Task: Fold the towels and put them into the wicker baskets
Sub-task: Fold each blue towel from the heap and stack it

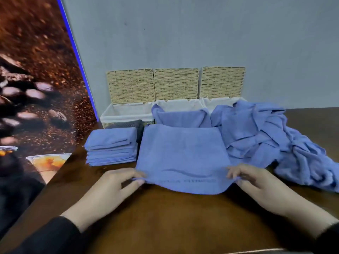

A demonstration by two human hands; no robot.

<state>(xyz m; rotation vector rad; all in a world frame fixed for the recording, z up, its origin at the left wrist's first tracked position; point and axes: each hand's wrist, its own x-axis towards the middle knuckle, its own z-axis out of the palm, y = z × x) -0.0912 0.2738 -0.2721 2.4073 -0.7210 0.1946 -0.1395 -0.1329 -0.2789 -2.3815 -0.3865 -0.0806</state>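
Observation:
A blue towel (pixel 183 154) lies spread flat on the brown table in front of me. My left hand (pixel 117 187) pinches its near left corner, and my right hand (pixel 256 184) pinches its near right corner. A stack of folded blue towels (pixel 111 145) sits to the left. A heap of unfolded blue towels (pixel 271 136) lies to the right. Three wicker baskets with white liners and raised lids stand against the wall: the left basket (pixel 126 116), the middle basket (pixel 176 105) with a blue towel (pixel 181 119) draped at its front, and the right basket (pixel 209 102).
The brown table (pixel 165 217) reaches to the grey wall behind the baskets. A panel with a coffee-bean picture (pixel 36 88) stands along the table's left side. The heap of towels spills towards the right edge of the view.

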